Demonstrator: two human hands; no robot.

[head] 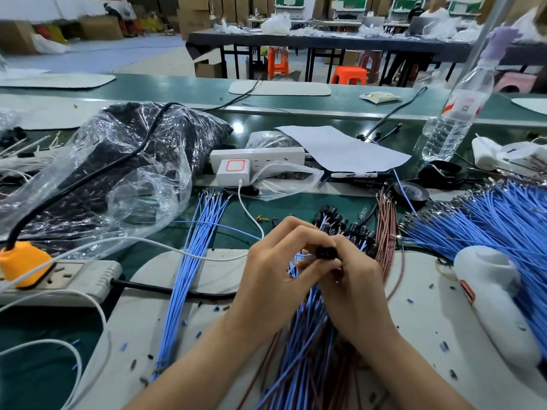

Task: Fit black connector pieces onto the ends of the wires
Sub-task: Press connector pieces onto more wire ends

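A small black connector point(325, 252) sits between my two hands at the centre of the view. My right hand point(353, 279) pinches it from the right. My left hand point(281, 261) pinches a blue wire point(299, 257) whose end meets the connector. Below my hands lies a bundle of blue and brown wires point(307, 344). A heap of loose black connectors point(343, 224) lies just beyond my fingers. A loose bunch of blue wires point(192, 253) runs down the table to the left.
A big fan of blue wires point(485, 220) fills the right side, with a white glue gun point(491, 294) on it. Brown wires point(386, 229) lie beside the connectors. Two power strips point(68, 279) point(257, 156), a plastic bag of black parts point(118, 161), tape point(413, 192) and a water bottle point(455, 113) stand around.
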